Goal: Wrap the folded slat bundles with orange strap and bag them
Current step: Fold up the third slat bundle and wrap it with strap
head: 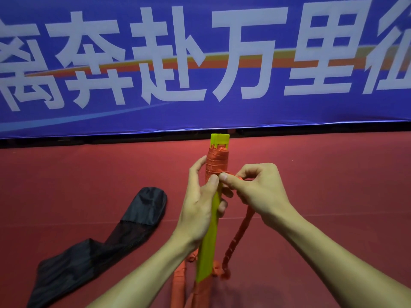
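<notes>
Light is even and fairly bright from overhead, and the red floor (333, 185) takes only faint, soft shadows. The blue banner (222, 114) reads slightly hazy, a glint along its lower hem, which bows with wide-angle distortion. The bottom edge goes soft and darker; the slat bundle (209, 241) is crisp at centre.

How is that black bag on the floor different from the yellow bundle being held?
The black bag lies crumpled on the floor; the yellow slat bundle stands upright. The bag is untouched; the bundle is gripped by the left hand, while the right hand pinches the orange strap wound round its top. Both are long and narrow.
</notes>
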`<act>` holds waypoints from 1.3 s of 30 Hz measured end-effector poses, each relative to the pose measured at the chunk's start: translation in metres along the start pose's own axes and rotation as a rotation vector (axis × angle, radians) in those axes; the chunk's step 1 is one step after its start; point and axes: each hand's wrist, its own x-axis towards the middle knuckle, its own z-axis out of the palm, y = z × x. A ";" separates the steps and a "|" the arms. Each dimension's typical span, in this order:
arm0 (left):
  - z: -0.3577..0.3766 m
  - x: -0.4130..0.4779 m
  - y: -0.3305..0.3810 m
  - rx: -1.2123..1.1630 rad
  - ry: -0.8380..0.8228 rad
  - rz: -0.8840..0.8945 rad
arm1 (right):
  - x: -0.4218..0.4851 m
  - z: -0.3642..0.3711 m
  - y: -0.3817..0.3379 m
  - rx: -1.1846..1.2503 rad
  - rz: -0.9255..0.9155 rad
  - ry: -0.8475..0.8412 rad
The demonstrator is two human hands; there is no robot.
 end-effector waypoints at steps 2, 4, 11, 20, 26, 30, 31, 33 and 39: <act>0.001 0.001 -0.001 0.016 0.014 0.032 | -0.002 0.001 -0.003 0.007 -0.015 -0.031; 0.002 0.001 -0.002 0.006 0.004 0.052 | -0.005 0.000 -0.007 0.065 -0.028 -0.089; 0.001 -0.004 0.001 -0.069 -0.078 -0.021 | -0.001 -0.012 -0.009 0.111 -0.077 -0.211; -0.004 0.002 -0.003 -0.054 -0.034 -0.147 | 0.002 -0.013 -0.007 -0.208 -0.149 -0.150; -0.005 0.004 -0.002 0.001 0.031 -0.103 | 0.002 -0.003 -0.001 -0.235 -0.142 -0.124; -0.006 0.005 0.002 0.049 0.069 -0.026 | -0.003 0.003 -0.001 -0.218 -0.164 -0.097; -0.005 0.004 0.003 0.050 0.076 -0.018 | -0.004 0.005 -0.003 -0.216 -0.177 -0.088; -0.004 0.003 0.006 0.039 0.083 -0.003 | -0.006 0.008 -0.004 -0.212 -0.200 -0.067; -0.004 -0.002 0.011 0.116 0.023 0.080 | -0.004 0.009 -0.002 -0.149 -0.144 0.016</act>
